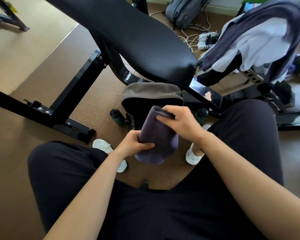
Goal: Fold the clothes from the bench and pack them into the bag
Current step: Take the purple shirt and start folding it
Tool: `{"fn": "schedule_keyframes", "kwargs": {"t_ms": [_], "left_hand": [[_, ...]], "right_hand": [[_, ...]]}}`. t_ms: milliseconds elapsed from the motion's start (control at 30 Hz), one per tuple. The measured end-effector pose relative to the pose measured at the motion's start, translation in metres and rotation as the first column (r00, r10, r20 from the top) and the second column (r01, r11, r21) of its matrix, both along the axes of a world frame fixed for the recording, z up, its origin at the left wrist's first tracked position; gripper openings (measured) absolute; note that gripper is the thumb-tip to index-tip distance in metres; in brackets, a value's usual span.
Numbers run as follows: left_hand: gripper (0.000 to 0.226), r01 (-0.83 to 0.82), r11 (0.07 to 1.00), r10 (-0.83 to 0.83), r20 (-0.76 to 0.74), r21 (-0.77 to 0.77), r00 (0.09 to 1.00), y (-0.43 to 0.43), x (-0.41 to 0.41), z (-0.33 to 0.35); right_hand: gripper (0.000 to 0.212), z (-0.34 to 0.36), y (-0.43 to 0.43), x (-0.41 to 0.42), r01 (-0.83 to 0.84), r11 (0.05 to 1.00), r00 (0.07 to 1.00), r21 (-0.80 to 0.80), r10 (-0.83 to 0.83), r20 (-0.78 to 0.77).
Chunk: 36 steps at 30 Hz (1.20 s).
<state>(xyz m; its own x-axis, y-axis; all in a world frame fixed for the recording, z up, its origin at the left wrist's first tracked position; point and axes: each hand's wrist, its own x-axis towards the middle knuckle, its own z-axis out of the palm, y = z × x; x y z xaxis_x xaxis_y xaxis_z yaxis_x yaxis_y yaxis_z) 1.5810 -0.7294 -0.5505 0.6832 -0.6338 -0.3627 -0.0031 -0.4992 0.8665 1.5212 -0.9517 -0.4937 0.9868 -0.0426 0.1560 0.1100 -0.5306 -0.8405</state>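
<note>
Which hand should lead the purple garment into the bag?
Probably the right hand: it pinches the garment at its far end, over the open bag; the left hand grips the near end.

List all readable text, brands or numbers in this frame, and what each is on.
Nothing reads cleanly.
On the bench frame plate: a white logo and a short word, upside down and blurred; unreadable.
On the white shoes: small blue marks, too small to read.
On the folded purple garment and the bag: no print visible.
</note>
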Motion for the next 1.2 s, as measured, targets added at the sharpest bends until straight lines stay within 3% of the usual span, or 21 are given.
{"fn": "schedule_keyframes", "kwargs": {"t_ms": [133,267,367,433,500,567,633,700,800,933,1200], "left_hand": [[0.028,0.017,0.979,-0.008,-0.042,0.203,0.999,0.003,0.004,-0.011],[0.020,-0.043,0.979,0.053,-0.043,0.198,0.998,0.004,0.009,-0.008],[0.024,-0.266,0.953,0.282,-0.106,0.145,0.953,0.008,0.015,-0.003],[0.050,-0.489,0.872,0.479,-0.260,0.027,0.838,0.013,0.022,-0.001],[0.048,-0.642,0.761,0.572,-0.367,-0.095,0.733,0.015,0.027,0.003],[0.028,-0.713,0.676,0.607,-0.407,-0.187,0.683,0.014,0.030,0.007],[0.020,-0.740,0.629,0.647,-0.367,-0.239,0.668,0.014,0.032,0.007],[0.017,-0.734,0.645,0.701,-0.217,-0.214,0.680,0.017,0.035,0.003],[0.016,-0.705,0.701,0.707,-0.016,-0.109,0.707,0.026,0.039,-0.003],[0.013,-0.649,0.760,0.648,0.099,-0.032,0.755,0.028,0.038,-0.002],[0.013,-0.536,0.831,0.535,-0.047,-0.151,0.843,0.008,0.019,0.010]], "right_hand": [[0.014,0.002,-0.025,0.005,0.254,0.951,0.967,0.177,-0.254,-0.022],[0.024,-0.006,-0.055,0.015,0.507,0.821,0.859,0.262,-0.506,-0.075],[0.031,-0.012,-0.068,0.021,0.623,0.690,0.772,0.368,-0.619,-0.145],[0.031,-0.018,-0.074,0.024,0.674,0.600,0.723,0.430,-0.656,-0.218],[0.034,-0.023,-0.078,0.026,0.705,0.550,0.696,0.448,-0.658,-0.287],[0.036,-0.026,-0.079,0.026,0.712,0.602,0.701,0.361,-0.633,-0.327],[0.034,-0.029,-0.078,0.024,0.657,0.744,0.733,0.122,-0.592,-0.335],[0.037,-0.033,-0.075,0.023,0.551,0.829,0.764,-0.097,-0.548,-0.342],[0.043,-0.038,-0.071,0.023,0.443,0.868,0.773,-0.226,-0.497,-0.394],[0.042,-0.042,-0.067,0.024,0.434,0.875,0.768,-0.215,-0.484,-0.419],[0.040,-0.049,-0.039,0.023,0.382,0.917,0.871,0.115,-0.316,-0.375]]}}
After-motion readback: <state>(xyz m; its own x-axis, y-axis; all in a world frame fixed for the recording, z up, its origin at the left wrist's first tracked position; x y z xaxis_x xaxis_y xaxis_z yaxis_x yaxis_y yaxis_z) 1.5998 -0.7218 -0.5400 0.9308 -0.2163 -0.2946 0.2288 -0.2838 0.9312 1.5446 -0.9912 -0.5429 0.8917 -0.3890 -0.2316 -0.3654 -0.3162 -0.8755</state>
